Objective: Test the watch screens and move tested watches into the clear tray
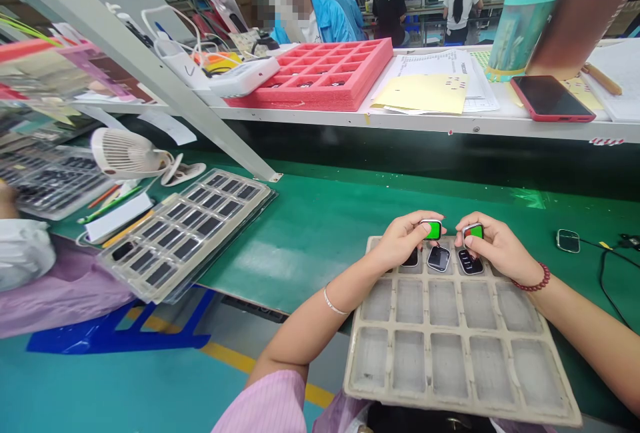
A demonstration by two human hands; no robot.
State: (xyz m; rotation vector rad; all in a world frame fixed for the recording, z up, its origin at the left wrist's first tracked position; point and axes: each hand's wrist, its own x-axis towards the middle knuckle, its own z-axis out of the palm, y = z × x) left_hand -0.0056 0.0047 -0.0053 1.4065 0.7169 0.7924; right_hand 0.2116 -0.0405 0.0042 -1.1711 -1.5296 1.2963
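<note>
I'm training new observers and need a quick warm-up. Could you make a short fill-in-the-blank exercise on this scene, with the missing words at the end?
1. The left hand and the right hand each hold a silver-rimmed rounded-square device whose screen shows bright ____.
2. The dark-red beaded bracelet is worn on the person's ____ wrist.
3. In the picture, the pink foam compartment tray lies to the ____ of the red-edged black phone.

Missing words: green; right; left.

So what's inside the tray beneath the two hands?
Three watches lie in the far row of the tray, one partly covered by the left hand. The right hand covers much of that row's right end, so anything beneath is hidden.
</note>
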